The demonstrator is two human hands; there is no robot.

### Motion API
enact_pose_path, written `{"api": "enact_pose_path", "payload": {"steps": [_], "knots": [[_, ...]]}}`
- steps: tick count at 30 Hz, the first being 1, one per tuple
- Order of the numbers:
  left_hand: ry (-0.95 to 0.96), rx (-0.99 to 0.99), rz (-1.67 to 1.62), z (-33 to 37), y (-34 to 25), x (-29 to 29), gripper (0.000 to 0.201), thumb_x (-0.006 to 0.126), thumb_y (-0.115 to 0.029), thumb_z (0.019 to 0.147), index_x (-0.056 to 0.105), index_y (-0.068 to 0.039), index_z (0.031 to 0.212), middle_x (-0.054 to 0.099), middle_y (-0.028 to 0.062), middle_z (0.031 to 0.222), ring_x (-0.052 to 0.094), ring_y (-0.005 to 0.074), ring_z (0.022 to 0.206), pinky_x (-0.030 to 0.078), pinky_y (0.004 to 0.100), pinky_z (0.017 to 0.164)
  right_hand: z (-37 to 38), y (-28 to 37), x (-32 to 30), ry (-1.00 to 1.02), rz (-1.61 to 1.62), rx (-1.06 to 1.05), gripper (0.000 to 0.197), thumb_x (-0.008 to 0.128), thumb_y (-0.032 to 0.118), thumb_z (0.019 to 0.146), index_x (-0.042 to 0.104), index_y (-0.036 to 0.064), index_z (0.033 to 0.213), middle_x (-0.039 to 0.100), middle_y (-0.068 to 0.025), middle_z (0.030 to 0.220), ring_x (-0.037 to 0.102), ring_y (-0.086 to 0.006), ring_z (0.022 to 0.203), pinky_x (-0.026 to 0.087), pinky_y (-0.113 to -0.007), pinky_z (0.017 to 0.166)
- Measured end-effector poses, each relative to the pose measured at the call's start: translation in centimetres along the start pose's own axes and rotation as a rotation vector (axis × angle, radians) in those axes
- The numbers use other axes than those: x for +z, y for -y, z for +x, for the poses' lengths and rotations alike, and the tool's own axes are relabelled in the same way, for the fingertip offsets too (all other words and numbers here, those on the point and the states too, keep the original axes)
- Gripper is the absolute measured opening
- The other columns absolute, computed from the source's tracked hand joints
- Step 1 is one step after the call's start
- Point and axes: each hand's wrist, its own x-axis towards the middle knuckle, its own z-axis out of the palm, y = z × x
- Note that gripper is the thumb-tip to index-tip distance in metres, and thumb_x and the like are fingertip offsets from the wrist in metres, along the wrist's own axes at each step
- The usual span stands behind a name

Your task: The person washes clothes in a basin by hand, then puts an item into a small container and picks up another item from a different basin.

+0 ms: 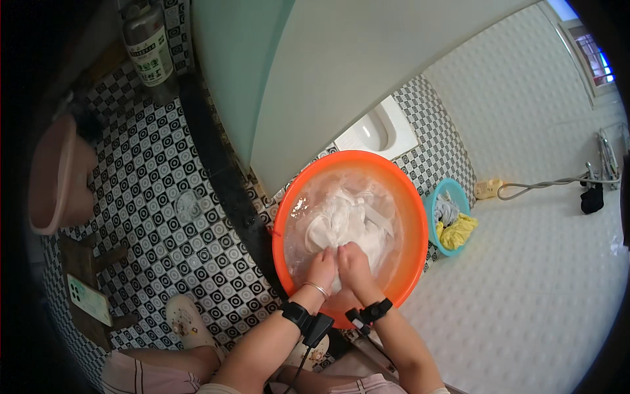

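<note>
A large orange basin (415,210) holds cloudy water and a soaked white cloth (351,220), which looks like a garment bunched up in the middle. My left hand (321,268) and my right hand (354,262) are side by side over the near half of the basin. Both are closed on the white cloth, knuckles almost touching, and a bit of it shows between and below them. The fingertips are hidden in the folds. Each wrist wears a black strap with a small device.
Right of the basin stands a turquoise tub (430,203) with grey and yellow clothes (457,231). Behind lies a squat toilet (400,141) beside a pale partition (315,85). At left are a pink tub (65,171), a wooden stool (88,331) bearing a phone (90,300), and a large bottle (149,56).
</note>
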Motion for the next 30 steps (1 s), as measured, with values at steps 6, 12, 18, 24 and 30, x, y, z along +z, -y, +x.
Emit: {"api": "enact_pose_path", "payload": {"steps": [6,12,18,24,30], "knots": [[0.067,0.030,-0.165,0.9,-0.5,-1.1,0.044,0.046,-0.040,0.095,0.054,-0.002,0.116,0.061,0.0093,0.099,0.058,0.0173,0.085,0.048,0.0301,0.076,-1.2,2.3,-1.0,0.114,0.111,-0.055,0.022,0.049,0.016,0.091,0.050,-0.0011,0.076,0.047,-0.0193,0.069,0.049,-0.0354,0.065,0.042,-0.040,0.062],[0.150,0.158,-0.293,-1.3,-5.4,0.3,0.023,0.063,-0.016,0.082,0.061,0.004,0.093,0.060,0.0055,0.080,0.056,0.0145,0.068,0.045,0.0268,0.064,-3.3,-3.8,-3.4,0.003,0.115,0.222,0.034,0.066,0.025,0.077,0.059,-0.0025,0.096,0.053,-0.0185,0.094,0.053,-0.0313,0.087,0.046,-0.039,0.075],[0.060,0.249,-0.241,0.7,-5.2,-3.1,0.024,0.052,-0.002,0.079,0.057,0.007,0.101,0.062,0.0119,0.092,0.062,0.0221,0.083,0.050,0.0321,0.075,-5.5,-6.3,-3.1,0.267,-0.166,0.176,0.029,0.069,0.022,0.071,0.060,-0.0021,0.083,0.052,-0.0193,0.096,0.053,-0.0335,0.085,0.046,-0.037,0.075],[0.012,0.345,0.020,0.6,-1.8,-1.9,0.051,0.047,0.003,0.078,0.044,-0.004,0.129,0.050,0.0140,0.121,0.050,0.0217,0.109,0.044,0.0338,0.090,-2.7,-4.8,-3.1,-0.369,0.341,0.598,0.019,0.049,0.007,0.079,0.050,0.0022,0.097,0.051,-0.0086,0.090,0.051,-0.0180,0.083,0.044,-0.032,0.074],[0.202,0.091,-0.220,-0.5,-0.6,0.4,0.035,0.044,-0.020,0.096,0.047,-0.006,0.128,0.057,0.0092,0.112,0.053,0.0170,0.099,0.043,0.0266,0.084,0.2,3.7,-3.3,-0.087,0.294,0.130,0.019,0.050,0.008,0.084,0.053,0.0014,0.102,0.059,-0.0186,0.089,0.059,-0.0343,0.084,0.047,-0.036,0.077]]}}
